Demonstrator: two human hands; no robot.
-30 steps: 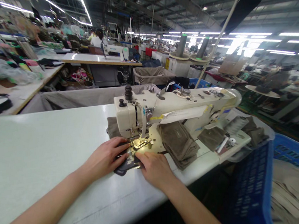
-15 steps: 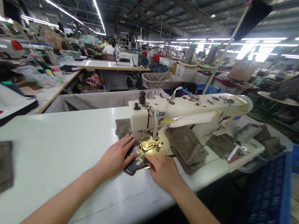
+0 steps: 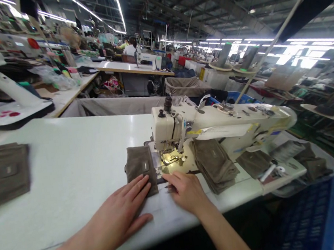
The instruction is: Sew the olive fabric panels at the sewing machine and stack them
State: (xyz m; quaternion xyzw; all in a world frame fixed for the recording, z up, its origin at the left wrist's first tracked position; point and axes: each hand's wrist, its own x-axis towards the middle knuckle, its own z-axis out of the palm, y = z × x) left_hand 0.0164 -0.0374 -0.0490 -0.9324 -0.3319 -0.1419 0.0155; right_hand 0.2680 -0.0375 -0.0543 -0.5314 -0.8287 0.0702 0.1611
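My left hand (image 3: 120,209) lies palm down with fingers stretched out, its fingertips on the lower part of an olive-brown fabric piece (image 3: 136,159). That piece rests flat just left of the needle area of a cream sewing machine (image 3: 163,126), with a small dark label (image 3: 145,166) facing up. Close to the lit metal needle plate (image 3: 185,163), my right hand (image 3: 188,190) has its fingers curled together. A small dark pointed tip pokes out beneath them; what it belongs to is hidden.
A stack of brown fabric pieces (image 3: 214,161) lies under the machine arm. More brown pieces (image 3: 3,174) lie at the table's left. Right are earphones (image 3: 280,170), a clear plastic bin (image 3: 333,163) and a blue crate (image 3: 310,213). A person (image 3: 130,49) sits further back.
The fabric piece has come out leftward from beside the needle and now lies flat, label up. My left hand has moved back toward the table's front edge. The right hand stays near the plate.
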